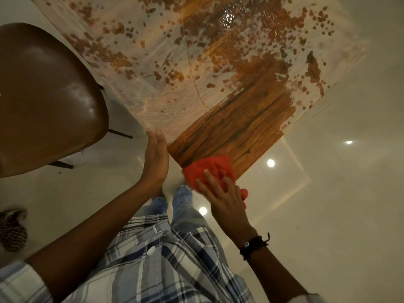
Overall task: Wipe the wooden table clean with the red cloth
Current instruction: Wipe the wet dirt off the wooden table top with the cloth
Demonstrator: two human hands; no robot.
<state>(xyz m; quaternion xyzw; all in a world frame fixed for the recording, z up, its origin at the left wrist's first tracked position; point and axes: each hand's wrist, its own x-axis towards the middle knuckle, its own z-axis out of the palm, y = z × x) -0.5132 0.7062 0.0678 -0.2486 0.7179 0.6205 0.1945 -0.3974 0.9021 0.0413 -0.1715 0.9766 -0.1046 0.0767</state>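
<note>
The wooden table [240, 127] runs from the near corner up and away; most of its top is covered with a whitish film and brown blotches, while a strip near the corner shows bare wood grain. The red cloth [209, 168] lies on that near corner. My right hand [223, 193] presses on the cloth with its fingers spread, and part of the cloth hangs past the edge below my palm. My left hand [156, 158] lies flat with straight fingers against the table's near left edge, holding nothing.
A brown leather chair [43, 95] stands close at the left of the table. A glossy pale floor [328, 193] with light reflections lies to the right. A striped dark object [13, 230] sits on the floor at the lower left.
</note>
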